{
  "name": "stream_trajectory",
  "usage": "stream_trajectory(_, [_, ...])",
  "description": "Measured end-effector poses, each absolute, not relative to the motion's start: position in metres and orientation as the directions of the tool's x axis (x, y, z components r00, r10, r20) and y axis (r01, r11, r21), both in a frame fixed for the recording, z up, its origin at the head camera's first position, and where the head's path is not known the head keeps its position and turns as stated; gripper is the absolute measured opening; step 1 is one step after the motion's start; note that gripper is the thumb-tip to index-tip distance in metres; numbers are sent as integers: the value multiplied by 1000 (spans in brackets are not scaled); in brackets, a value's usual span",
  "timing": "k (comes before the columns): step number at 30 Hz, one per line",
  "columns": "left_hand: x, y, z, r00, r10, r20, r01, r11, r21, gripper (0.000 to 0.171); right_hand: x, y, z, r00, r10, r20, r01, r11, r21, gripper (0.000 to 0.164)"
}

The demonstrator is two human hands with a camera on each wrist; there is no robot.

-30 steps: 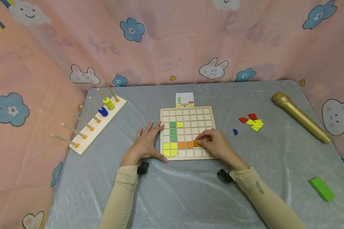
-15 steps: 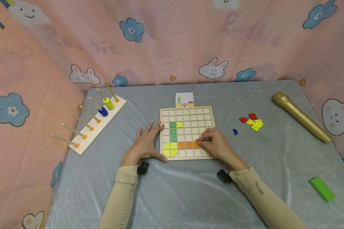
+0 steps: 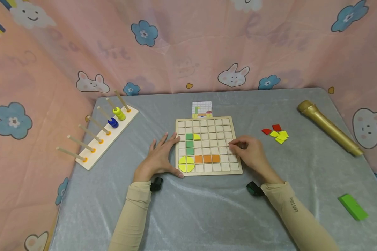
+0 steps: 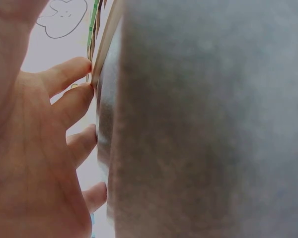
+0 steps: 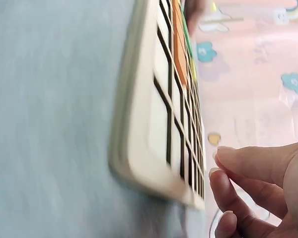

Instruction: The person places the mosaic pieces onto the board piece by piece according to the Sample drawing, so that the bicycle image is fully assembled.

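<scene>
A wooden grid board [image 3: 213, 174] lies on the grey cloth. In its cells sit three green squares [image 3: 190, 144], three orange squares [image 3: 207, 159], one yellow quarter piece [image 3: 196, 137] and several yellow quarters forming a circle [image 3: 182, 167]. My left hand [image 3: 158, 157] spreads along the board's left edge, fingertips and thumb touching it. By the right edge hovers my right hand [image 3: 251, 155]; in the right wrist view its thumb and index fingertips are close together, nothing visible between them. A printed grid card [image 3: 202, 108] lies behind the board.
Red pieces [image 3: 276, 128] and yellow pieces [image 3: 281, 139] lie loose to the right. A gold microphone-shaped object [image 3: 330, 127] and a green block [image 3: 353, 207] are farther right. At left stands a peg rack [image 3: 97, 143] with blue and yellow rings.
My right hand has let go of the third orange square, leaving it flat in the row, and moved right to the board's edge. It now covers the blue piece's spot. My left hand stays.
</scene>
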State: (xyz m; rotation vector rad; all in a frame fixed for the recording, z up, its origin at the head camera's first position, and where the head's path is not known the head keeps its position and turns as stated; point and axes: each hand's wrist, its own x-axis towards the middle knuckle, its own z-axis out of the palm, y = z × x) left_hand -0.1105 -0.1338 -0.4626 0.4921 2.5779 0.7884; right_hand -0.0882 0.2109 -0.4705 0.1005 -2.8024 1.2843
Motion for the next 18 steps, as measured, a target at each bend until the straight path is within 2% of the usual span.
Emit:
stream_trajectory(10, [-111, -134, -463, -859, 437, -268, 216, 782, 584, 143, -94, 250, -468, -992, 77, 97, -16, 697, -717, 15])
stream_trajectory(18, [-111, -135, -464, -858, 437, -268, 213, 780, 588, 143, -88, 276, -467, -989, 148, 15, 99, 728, -678, 21])
